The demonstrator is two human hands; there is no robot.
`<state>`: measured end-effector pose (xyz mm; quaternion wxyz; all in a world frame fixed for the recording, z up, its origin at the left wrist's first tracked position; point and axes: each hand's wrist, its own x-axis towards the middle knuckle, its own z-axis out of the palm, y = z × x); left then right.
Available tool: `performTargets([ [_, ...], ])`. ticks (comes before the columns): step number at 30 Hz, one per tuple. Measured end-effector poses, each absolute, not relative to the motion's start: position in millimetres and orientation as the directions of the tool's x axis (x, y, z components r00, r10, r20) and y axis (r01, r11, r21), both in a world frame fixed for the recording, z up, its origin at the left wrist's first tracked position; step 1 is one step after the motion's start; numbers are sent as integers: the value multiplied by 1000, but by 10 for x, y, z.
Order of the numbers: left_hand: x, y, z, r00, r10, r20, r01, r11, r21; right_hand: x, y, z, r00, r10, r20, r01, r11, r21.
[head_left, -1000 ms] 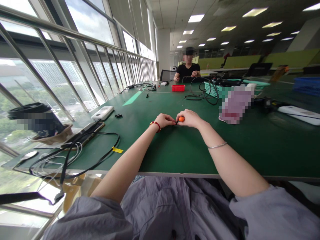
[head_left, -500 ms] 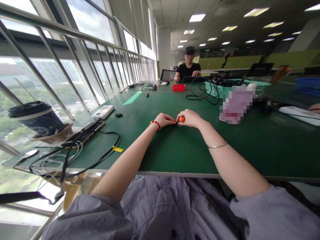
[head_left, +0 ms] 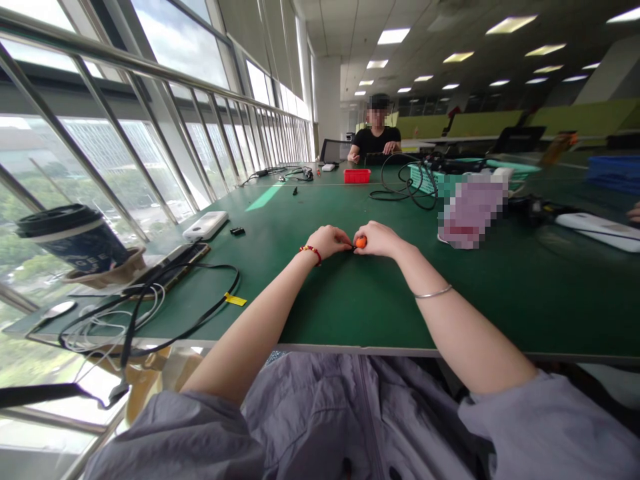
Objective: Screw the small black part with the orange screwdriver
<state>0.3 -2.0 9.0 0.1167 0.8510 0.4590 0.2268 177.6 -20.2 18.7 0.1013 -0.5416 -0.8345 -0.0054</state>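
Over the middle of the green table (head_left: 340, 313), my two hands meet at their fingertips. My right hand (head_left: 379, 239) is closed around an orange, round-ended object (head_left: 361, 242), most of which the fingers cover. From the left, my left hand (head_left: 327, 242) pinches a small dark piece (head_left: 352, 248) right beside the right fingertips. That piece is too small and too covered to name, and I cannot tell whether the orange object touches it.
Left: a paper cup (head_left: 75, 240) in a cardboard holder, a phone (head_left: 173, 267), tangled cables (head_left: 130, 313), a white device (head_left: 205, 226). Ahead: a red tray (head_left: 357, 176) and a seated person (head_left: 377, 137). Right: a teal basket (head_left: 425, 179) with black cables, and a pink item (head_left: 473, 213).
The orange object and my right hand have shifted very slightly down and left. Both hands keep their grip at the same meeting point.
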Motion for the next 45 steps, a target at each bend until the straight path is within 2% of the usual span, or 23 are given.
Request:
performTargets([
  [2, 12, -30, 107, 498, 808, 316, 741, -586, 328, 1777, -194, 184, -387, 906, 171, 909, 406, -95],
  [5, 18, -40, 120, 535, 773, 342, 726, -627, 282, 1791, -189, 185, -380, 908, 178, 912, 399, -91],
  [11, 16, -27, 112, 521, 768, 372, 719, -630, 295, 1858, -173, 193, -398, 880, 258, 874, 449, -183],
  [19, 26, -45, 108, 510, 781, 361, 713, -618, 331, 1865, -178, 187, -382, 871, 308, 869, 452, -200],
  [29, 17, -59, 114, 498, 772, 394, 752, -611, 247, 1880, -188, 197, -367, 862, 350, 840, 469, -272],
  [33, 31, -128, 136, 536, 743, 401, 752, -636, 172, 1902, -213, 210, -278, 860, 428, 843, 432, -320],
  [37, 62, -197, 132, 592, 703, 394, 722, -680, 128, 1934, -215, 197, -199, 860, 470, 871, 375, -318],
  [45, 26, -188, 69, 599, 727, 335, 741, -662, 113, 1954, -201, 187, -203, 868, 453, 882, 363, -300],
])
